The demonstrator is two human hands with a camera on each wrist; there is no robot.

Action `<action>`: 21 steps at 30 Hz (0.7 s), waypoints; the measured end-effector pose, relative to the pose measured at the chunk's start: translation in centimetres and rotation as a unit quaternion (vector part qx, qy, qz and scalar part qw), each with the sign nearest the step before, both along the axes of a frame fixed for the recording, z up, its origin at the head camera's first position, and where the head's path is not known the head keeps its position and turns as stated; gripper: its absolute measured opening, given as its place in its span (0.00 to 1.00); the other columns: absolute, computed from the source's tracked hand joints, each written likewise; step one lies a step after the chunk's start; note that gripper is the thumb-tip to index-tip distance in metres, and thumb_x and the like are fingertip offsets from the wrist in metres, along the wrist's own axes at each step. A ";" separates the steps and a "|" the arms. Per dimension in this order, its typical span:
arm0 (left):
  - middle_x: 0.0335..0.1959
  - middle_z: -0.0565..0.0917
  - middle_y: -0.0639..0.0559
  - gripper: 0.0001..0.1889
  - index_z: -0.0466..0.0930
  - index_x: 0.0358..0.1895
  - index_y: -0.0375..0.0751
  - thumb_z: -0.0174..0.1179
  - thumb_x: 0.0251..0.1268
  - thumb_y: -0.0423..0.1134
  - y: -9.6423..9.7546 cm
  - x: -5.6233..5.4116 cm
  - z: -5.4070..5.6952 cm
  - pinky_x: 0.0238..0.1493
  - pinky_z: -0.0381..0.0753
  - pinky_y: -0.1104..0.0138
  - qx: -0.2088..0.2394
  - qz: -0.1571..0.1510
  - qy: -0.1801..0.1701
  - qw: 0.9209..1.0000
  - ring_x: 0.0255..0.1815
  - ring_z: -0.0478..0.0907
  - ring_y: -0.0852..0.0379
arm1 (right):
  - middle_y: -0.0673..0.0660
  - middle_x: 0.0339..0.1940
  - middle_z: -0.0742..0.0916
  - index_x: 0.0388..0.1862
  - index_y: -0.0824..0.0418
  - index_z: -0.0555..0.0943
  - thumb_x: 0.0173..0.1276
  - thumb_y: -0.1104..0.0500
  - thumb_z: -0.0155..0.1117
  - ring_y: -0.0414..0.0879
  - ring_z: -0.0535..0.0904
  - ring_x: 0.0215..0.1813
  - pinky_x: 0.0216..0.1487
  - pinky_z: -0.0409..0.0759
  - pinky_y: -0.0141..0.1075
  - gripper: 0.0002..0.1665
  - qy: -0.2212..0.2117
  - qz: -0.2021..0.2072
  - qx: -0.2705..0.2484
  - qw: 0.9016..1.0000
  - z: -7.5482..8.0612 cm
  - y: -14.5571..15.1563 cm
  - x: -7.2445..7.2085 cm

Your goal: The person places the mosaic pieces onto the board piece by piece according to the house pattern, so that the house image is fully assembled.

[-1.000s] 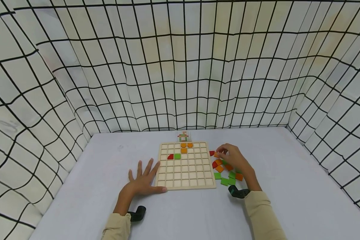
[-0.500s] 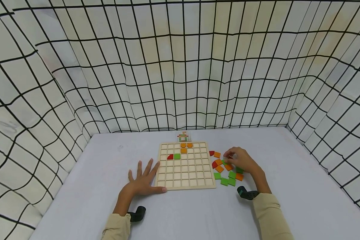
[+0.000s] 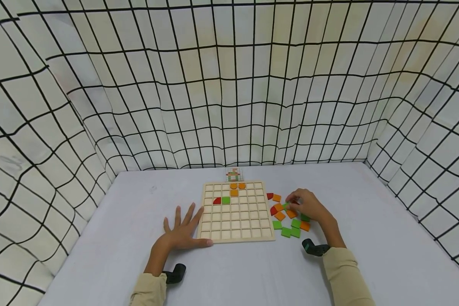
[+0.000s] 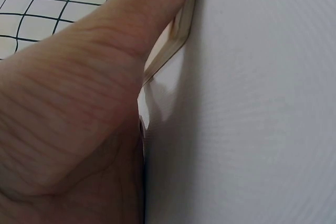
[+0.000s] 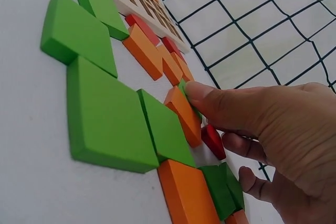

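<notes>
My left hand (image 3: 181,233) lies flat with fingers spread, thumb and fingertips at the left and front edges of a wooden grid board (image 3: 237,221). In the left wrist view its thumb (image 4: 121,24) runs along the board's corner. Beyond the board's right side, my right hand (image 3: 304,203) reaches down among loose tiles, its thumb and forefinger pinching at a thin green tile (image 3: 285,206). The right wrist view shows the thumb tip (image 5: 199,92) on that tile behind an orange tile (image 5: 184,116); the forefinger is mostly hidden. A red piece (image 5: 212,141) lies under the curled fingers.
On the board sit two orange discs, an orange square (image 3: 234,193), a green square (image 3: 225,200) and a red quarter-round (image 3: 217,201). A pattern card (image 3: 234,174) lies behind it. Several green tiles (image 3: 286,232) spread nearer me. Black netting (image 3: 252,144) surrounds the table.
My right hand has moved right and slightly towards me from an orange tile near the board, uncovering it, and now stays at the green tile. My left hand has not moved.
</notes>
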State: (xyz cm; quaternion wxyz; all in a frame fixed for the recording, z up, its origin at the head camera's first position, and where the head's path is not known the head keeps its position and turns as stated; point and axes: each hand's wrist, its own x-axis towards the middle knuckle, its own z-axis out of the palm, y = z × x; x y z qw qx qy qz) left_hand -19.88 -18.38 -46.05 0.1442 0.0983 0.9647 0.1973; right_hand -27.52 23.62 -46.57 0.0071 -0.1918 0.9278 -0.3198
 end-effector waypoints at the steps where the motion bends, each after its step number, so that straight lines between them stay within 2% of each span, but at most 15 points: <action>1: 0.81 0.36 0.42 0.60 0.44 0.79 0.51 0.63 0.46 0.74 0.0 0.0 0.0 0.65 0.22 0.28 0.000 0.000 0.000 1.000 0.77 0.20 0.29 | 0.54 0.39 0.86 0.42 0.61 0.85 0.65 0.57 0.69 0.48 0.77 0.45 0.51 0.77 0.46 0.10 0.002 -0.001 0.003 1.000 0.0 0.0 0.0; 10: 0.81 0.35 0.42 0.60 0.44 0.80 0.51 0.64 0.47 0.73 -0.1 0.2 0.3 0.64 0.23 0.27 -0.005 0.000 -0.005 1.000 0.77 0.20 0.29 | 0.52 0.37 0.85 0.41 0.60 0.85 0.60 0.52 0.73 0.46 0.75 0.42 0.48 0.77 0.42 0.15 -0.001 0.007 0.009 1.000 0.0 -0.2 -0.1; 15: 0.81 0.35 0.42 0.60 0.44 0.80 0.51 0.64 0.47 0.72 -0.1 0.1 0.2 0.64 0.23 0.27 -0.002 -0.002 -0.002 1.000 0.77 0.20 0.29 | 0.52 0.36 0.85 0.40 0.60 0.84 0.62 0.53 0.72 0.46 0.76 0.42 0.49 0.77 0.43 0.13 0.009 0.004 0.027 1.000 0.2 -0.3 -0.1; 21: 0.81 0.36 0.41 0.60 0.44 0.80 0.51 0.65 0.47 0.72 0.0 0.2 0.2 0.64 0.24 0.27 -0.001 -0.003 0.002 1.000 0.77 0.20 0.29 | 0.52 0.32 0.82 0.42 0.61 0.84 0.64 0.53 0.70 0.46 0.73 0.38 0.43 0.75 0.38 0.14 0.010 -0.013 0.043 0.999 0.2 -0.7 -0.4</action>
